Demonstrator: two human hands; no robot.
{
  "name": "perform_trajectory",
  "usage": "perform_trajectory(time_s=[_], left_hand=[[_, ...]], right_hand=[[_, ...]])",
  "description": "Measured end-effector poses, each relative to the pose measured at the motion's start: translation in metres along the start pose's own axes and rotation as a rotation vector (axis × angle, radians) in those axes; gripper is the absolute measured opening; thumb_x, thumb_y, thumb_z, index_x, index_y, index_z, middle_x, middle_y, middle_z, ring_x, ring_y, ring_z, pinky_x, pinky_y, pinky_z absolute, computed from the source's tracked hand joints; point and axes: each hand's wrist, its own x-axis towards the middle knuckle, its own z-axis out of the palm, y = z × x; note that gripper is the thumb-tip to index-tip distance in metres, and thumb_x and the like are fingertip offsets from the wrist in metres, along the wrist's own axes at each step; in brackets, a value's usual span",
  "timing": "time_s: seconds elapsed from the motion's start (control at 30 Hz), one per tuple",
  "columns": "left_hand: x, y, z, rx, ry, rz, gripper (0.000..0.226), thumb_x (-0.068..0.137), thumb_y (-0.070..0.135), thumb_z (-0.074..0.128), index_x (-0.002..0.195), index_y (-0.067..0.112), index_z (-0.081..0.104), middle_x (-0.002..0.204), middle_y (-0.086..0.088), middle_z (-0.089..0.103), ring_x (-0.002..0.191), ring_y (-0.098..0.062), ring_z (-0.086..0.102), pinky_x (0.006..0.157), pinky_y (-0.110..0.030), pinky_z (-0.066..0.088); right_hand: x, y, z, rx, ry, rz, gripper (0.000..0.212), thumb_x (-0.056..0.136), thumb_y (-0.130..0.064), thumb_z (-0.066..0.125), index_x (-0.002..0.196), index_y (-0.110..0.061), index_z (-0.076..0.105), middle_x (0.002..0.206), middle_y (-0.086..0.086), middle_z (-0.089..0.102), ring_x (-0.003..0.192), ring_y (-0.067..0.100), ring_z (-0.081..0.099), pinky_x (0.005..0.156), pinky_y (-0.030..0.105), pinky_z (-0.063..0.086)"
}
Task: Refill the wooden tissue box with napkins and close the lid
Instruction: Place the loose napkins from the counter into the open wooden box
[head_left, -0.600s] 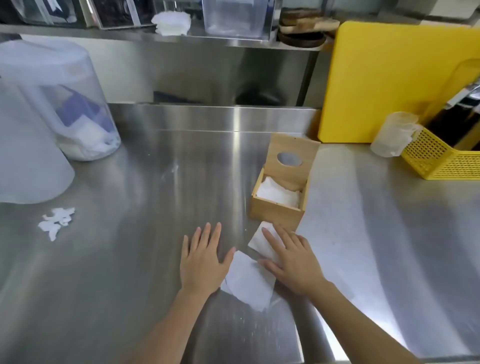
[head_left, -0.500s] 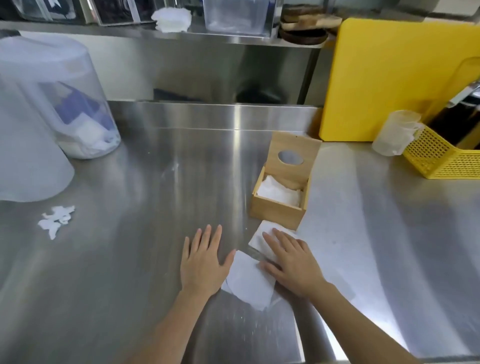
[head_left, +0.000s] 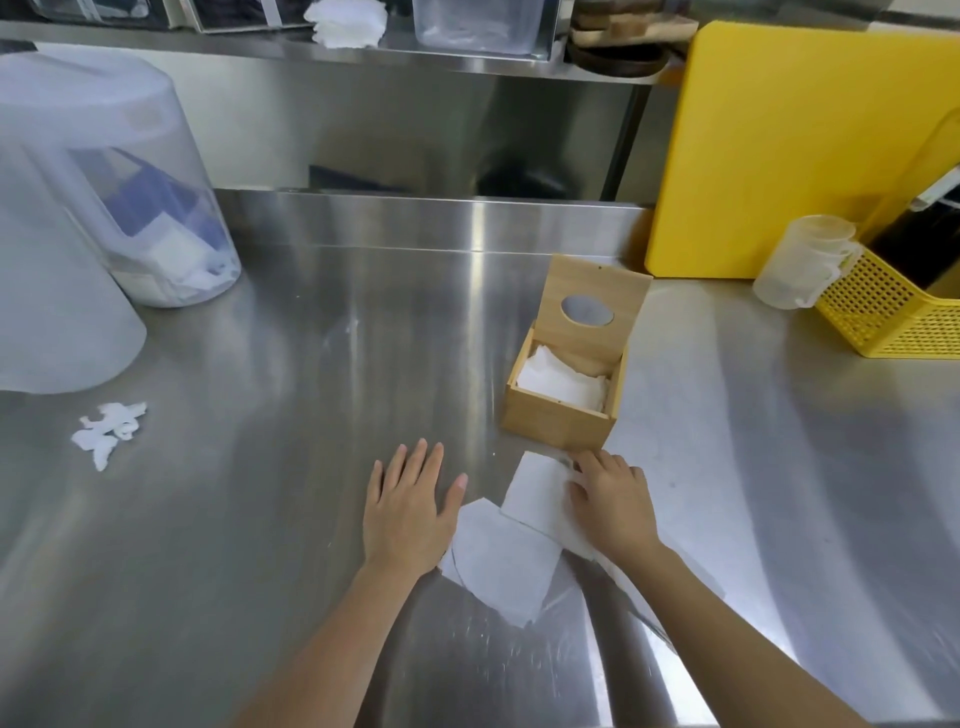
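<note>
The wooden tissue box (head_left: 558, 426) stands on the steel counter with its lid (head_left: 592, 306) tilted up and back, an oval hole in it. White napkins (head_left: 563, 382) lie inside. Two more white napkins lie flat in front of the box: one (head_left: 535, 491) just below it, another (head_left: 504, 566) nearer me. My right hand (head_left: 613, 501) rests on the upper napkin's right edge, fingers curled at its corner beside the box. My left hand (head_left: 408, 506) lies flat and spread on the counter, its thumb side touching the lower napkin's left edge.
Two translucent upturned containers (head_left: 119, 182) stand at the left. A torn scrap of tissue (head_left: 106, 431) lies left of centre. A yellow cutting board (head_left: 795, 145), a plastic measuring jug (head_left: 802, 262) and a yellow basket (head_left: 893, 312) stand at the right. A shelf runs along the back.
My right hand's fingers have curled and shifted right to the upper napkin's far corner, baring more of that napkin. My left hand has stayed flat.
</note>
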Motion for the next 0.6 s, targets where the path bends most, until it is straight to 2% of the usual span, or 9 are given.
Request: perform_trajectory(time_s=[0.07, 0.13, 0.23, 0.33, 0.43, 0.53, 0.6], left_hand=[[0.003, 0.001, 0.001, -0.011, -0.005, -0.005, 0.057, 0.094, 0.052, 0.025, 0.144, 0.025, 0.023, 0.155, 0.004, 0.022, 0.144, -0.016, 0.012, 0.117, -0.039, 0.003], [0.006, 0.002, 0.002, 0.022, -0.01, 0.008, 0.059, 0.093, 0.053, 0.025, 0.145, 0.024, 0.021, 0.156, 0.003, 0.021, 0.144, -0.018, 0.011, 0.117, -0.04, 0.003], [0.009, 0.004, 0.005, 0.085, -0.025, 0.024, 0.062, 0.092, 0.056, 0.023, 0.145, 0.024, 0.019, 0.156, 0.001, 0.018, 0.144, -0.019, 0.009, 0.117, -0.041, 0.001], [0.012, 0.004, 0.008, 0.107, -0.035, 0.022, 0.064, 0.091, 0.058, 0.02, 0.145, 0.024, 0.017, 0.157, 0.001, 0.016, 0.144, -0.019, 0.008, 0.116, -0.041, 0.0], [0.017, 0.003, 0.008, 0.111, -0.031, 0.036, 0.065, 0.091, 0.059, 0.019, 0.145, 0.024, 0.018, 0.156, 0.001, 0.018, 0.144, -0.019, 0.009, 0.116, -0.039, 0.001], [0.024, 0.003, 0.008, 0.1, -0.029, 0.063, 0.062, 0.092, 0.056, 0.021, 0.145, 0.023, 0.02, 0.156, 0.0, 0.021, 0.144, -0.02, 0.012, 0.116, -0.039, 0.003], [0.03, 0.004, 0.009, 0.091, -0.034, 0.082, 0.061, 0.093, 0.054, 0.022, 0.145, 0.022, 0.022, 0.156, 0.0, 0.021, 0.144, -0.02, 0.012, 0.117, -0.04, 0.005]], right_hand=[[0.003, 0.002, 0.003, -0.088, -0.092, 0.059, 0.023, 0.089, -0.016, 0.045, 0.11, -0.01, 0.052, 0.111, 0.008, 0.059, 0.101, 0.029, 0.051, 0.084, 0.036, 0.034], [0.007, 0.001, 0.002, -0.072, -0.162, 0.114, 0.023, 0.09, -0.02, 0.044, 0.11, -0.011, 0.048, 0.113, 0.008, 0.056, 0.105, 0.028, 0.047, 0.087, 0.037, 0.031], [0.013, -0.001, -0.002, -0.018, -0.255, 0.152, 0.017, 0.089, -0.019, 0.044, 0.102, -0.01, 0.05, 0.112, 0.01, 0.055, 0.105, 0.028, 0.045, 0.085, 0.037, 0.027], [0.014, -0.001, -0.005, -0.005, -0.317, 0.112, 0.02, 0.091, -0.018, 0.042, 0.107, -0.009, 0.052, 0.117, 0.011, 0.052, 0.108, 0.029, 0.043, 0.09, 0.038, 0.029], [0.013, -0.003, -0.012, 0.091, -0.321, 0.036, 0.017, 0.092, -0.016, 0.044, 0.103, -0.007, 0.053, 0.112, 0.013, 0.057, 0.101, 0.03, 0.05, 0.081, 0.034, 0.035], [0.015, -0.006, -0.03, 0.267, -0.374, 0.002, 0.008, 0.092, -0.017, 0.047, 0.092, -0.01, 0.051, 0.093, 0.012, 0.062, 0.08, 0.026, 0.054, 0.064, 0.031, 0.04], [0.018, -0.008, -0.042, 0.287, -0.405, -0.052, 0.007, 0.092, -0.018, 0.049, 0.087, -0.013, 0.049, 0.086, 0.009, 0.06, 0.072, 0.024, 0.053, 0.059, 0.03, 0.039]])
